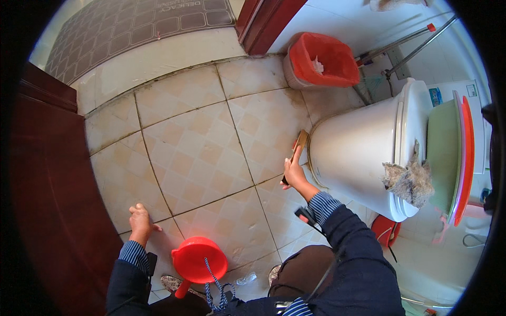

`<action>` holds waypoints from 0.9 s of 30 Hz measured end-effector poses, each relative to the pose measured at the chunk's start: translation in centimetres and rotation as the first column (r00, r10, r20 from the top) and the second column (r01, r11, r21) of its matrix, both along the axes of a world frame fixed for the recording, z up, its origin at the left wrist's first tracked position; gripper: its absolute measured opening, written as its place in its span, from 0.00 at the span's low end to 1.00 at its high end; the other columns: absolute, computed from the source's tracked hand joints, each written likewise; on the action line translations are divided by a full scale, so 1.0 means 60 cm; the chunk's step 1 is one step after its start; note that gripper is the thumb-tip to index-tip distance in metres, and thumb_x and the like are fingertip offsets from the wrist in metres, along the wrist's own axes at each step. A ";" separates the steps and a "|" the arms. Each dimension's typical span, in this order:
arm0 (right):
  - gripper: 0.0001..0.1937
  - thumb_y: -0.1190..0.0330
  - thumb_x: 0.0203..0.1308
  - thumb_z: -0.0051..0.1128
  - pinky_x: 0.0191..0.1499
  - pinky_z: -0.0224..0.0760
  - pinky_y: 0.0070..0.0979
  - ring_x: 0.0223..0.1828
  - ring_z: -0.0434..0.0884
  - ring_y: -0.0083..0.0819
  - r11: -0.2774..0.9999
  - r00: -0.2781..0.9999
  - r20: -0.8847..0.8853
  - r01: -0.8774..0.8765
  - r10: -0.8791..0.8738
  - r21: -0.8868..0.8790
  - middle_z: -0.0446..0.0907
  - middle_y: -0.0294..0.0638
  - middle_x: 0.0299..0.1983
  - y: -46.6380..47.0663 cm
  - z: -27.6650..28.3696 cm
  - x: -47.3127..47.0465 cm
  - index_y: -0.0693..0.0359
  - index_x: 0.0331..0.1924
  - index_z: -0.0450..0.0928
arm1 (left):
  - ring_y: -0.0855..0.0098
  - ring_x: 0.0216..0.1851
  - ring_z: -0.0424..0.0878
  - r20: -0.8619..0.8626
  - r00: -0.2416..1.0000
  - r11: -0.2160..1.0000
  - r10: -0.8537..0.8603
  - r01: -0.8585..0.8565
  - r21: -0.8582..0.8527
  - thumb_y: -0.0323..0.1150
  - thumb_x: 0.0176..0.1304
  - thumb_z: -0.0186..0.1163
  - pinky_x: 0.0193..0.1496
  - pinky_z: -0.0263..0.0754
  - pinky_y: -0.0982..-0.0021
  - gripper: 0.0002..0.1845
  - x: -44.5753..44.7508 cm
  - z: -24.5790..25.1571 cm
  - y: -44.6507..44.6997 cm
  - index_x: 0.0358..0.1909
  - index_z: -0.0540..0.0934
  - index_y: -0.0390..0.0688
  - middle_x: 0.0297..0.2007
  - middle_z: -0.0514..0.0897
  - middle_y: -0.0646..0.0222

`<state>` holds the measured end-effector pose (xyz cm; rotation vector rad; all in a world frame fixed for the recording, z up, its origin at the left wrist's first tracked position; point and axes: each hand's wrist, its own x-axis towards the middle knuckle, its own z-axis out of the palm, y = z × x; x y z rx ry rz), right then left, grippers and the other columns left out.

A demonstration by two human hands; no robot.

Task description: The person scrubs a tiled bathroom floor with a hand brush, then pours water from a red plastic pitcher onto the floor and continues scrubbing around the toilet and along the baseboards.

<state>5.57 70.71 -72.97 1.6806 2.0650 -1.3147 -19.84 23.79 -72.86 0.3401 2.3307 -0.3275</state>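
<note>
My right hand [293, 172] is closed around a wooden-backed brush [301, 141], held near the floor beside the base of a white toilet [355, 138]. The brush's underside is mostly hidden. My left hand [140, 223] is low over the floor tiles at the lower left, fingers curled and thumb out to the side, with no object visible in it. A red plastic dipper [199, 258] with a handle lies between my knees, right of my left hand. A blue-and-white cord hangs over it.
A bin with a red liner [328, 59] stands behind the toilet base. A grey rag [411, 181] and upright basins [442, 158] are on the toilet. A dark red door [51, 189] borders the left; beyond the threshold lies a patterned mat [146, 31]. Dark grout lines cross the tiles.
</note>
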 end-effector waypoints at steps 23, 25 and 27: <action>0.40 0.65 0.72 0.33 0.09 0.69 0.35 0.11 0.75 0.38 0.999 0.996 0.086 -0.032 0.034 -0.026 0.78 0.60 0.40 0.001 0.031 0.025 0.40 0.69 0.10 | 0.46 0.47 0.81 -0.038 0.998 0.998 -0.043 0.045 0.037 0.42 0.15 0.87 0.48 0.81 0.59 0.56 0.000 -0.002 -0.010 0.50 0.62 0.37 0.51 0.69 0.44; 0.42 0.68 0.72 0.33 0.08 0.69 0.33 0.09 0.74 0.38 0.980 0.987 0.001 -0.158 0.159 0.119 0.79 0.64 0.36 -0.022 0.028 0.046 0.40 0.68 0.08 | 0.47 0.46 0.81 -0.017 1.000 0.999 -0.010 0.011 0.045 0.42 0.15 0.87 0.48 0.81 0.59 0.56 0.001 0.001 -0.005 0.49 0.62 0.37 0.51 0.69 0.44; 0.41 0.67 0.72 0.33 0.09 0.69 0.33 0.10 0.74 0.38 0.989 0.993 0.062 -0.105 0.099 0.101 0.79 0.61 0.33 -0.011 0.019 0.035 0.42 0.68 0.08 | 0.46 0.47 0.80 -0.014 1.000 0.999 -0.007 0.007 0.040 0.41 0.15 0.87 0.48 0.81 0.59 0.56 -0.001 0.003 -0.001 0.49 0.62 0.37 0.52 0.70 0.43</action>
